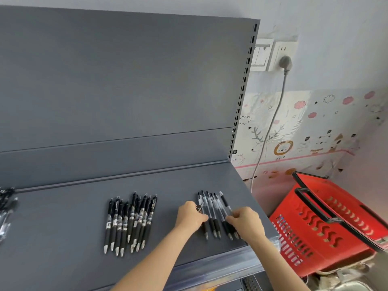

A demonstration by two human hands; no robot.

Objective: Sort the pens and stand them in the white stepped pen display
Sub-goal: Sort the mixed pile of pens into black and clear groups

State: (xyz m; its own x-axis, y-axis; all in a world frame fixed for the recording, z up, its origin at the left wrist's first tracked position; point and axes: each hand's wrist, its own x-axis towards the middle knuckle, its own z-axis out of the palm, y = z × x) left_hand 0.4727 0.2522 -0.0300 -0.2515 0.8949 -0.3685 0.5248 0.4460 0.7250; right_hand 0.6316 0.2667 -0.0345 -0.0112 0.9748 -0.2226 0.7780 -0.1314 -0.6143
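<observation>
At the left edge of the grey shelf [63,217] we note a loose heap of pens [6,206], and right of it a row of black pens [130,221] lying tips toward the near edge. Further right, our left hand [190,215] curls round the left side of the clear-barrelled pens [214,206] while our right hand [246,222] pinches their right side. A red basket [304,242] stands beyond the shelf's right end.
</observation>
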